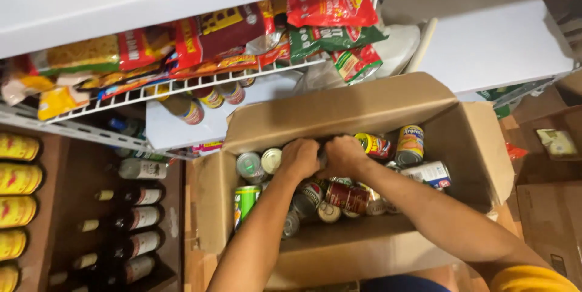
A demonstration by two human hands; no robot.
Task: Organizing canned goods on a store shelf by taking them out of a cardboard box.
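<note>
Both hands, left hand (298, 159) and right hand (343, 155), are clenching among tin cans (339, 197) in the open brown cardboard box (339, 107), centre frame; white wire shelf (176, 86) of snack packets is hanging upper left.

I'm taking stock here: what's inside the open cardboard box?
The open brown cardboard box holds mixed tin cans, upright and lying. Both hands, left hand and right hand, reach in together; whatever they grasp, and cans beneath, are hidden.

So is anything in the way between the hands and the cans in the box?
No. The left hand and right hand are already down inside the cardboard box, resting right on the cans. What the fingers grip between them is hidden.
</note>
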